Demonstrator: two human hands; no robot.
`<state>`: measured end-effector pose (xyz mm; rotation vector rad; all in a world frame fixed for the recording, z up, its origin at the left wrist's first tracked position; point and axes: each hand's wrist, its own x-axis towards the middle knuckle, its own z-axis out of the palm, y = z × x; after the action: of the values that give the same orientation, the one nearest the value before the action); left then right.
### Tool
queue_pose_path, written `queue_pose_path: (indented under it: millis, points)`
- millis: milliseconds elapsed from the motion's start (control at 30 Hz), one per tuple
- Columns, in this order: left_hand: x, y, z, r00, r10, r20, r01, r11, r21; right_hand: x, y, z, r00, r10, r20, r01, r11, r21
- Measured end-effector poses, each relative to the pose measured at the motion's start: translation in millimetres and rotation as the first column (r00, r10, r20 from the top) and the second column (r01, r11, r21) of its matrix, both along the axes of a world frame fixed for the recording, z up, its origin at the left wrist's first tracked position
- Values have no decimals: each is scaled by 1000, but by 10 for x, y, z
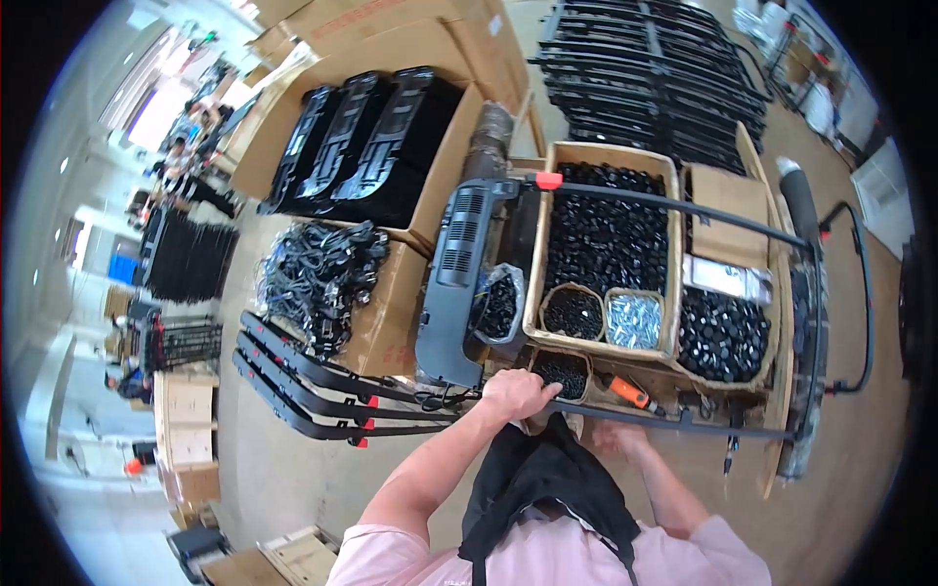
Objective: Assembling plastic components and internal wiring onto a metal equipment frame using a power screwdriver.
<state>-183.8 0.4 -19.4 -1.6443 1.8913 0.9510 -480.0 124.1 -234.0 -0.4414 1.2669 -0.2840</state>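
In front of me lies a U-shaped black tubular frame (684, 424), across a wooden bench with parts boxes. At its left end is a long dark grey plastic cover (455, 283) with vent slots. My left hand (523, 396) is closed around the near tube, close to the cover's lower corner. Under that tube, close to my body, hangs my right hand (616, 438); its fingers are blurred and partly hidden. An orange-handled tool (630, 393) lies just beyond the tube. A small box of black screws (563, 375) stands beside my left hand.
A large box (606, 220) holds black plastic parts, with silver screws (633, 320) in a smaller box. More black caps (723, 337) fill a box at right. Cables (322, 278) and black covers (371, 137) are at left. Stacked black frames (650, 78) stand behind.
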Motion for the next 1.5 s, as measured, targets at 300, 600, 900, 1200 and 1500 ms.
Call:
queue_pose_path:
  millis: [300,600,900,1200,1500]
  points:
    - [76,74,14,994,86,-68,-88,996,-30,88,-1714,2644,737,586,-336,-664,536,-522]
    - [58,804,-42,766,-126,-630,-482,536,-693,88,-4586,1918,457,-317,-831,-858,87,-506]
    - [287,1361,-652,90,770,-632,-845,395,361,79,-5210,1409,416,58,-907,-872,307,-381]
    - [57,1055,-1127,-708,624,-331,-394,41,918,-64,-5043,1914,509,-191,-839,-827,162,-539]
    - [419,1619,-197,-687,490,-537,-491,232,840,260,-3870,4349,689,-233,-686,-725,-221,-653]
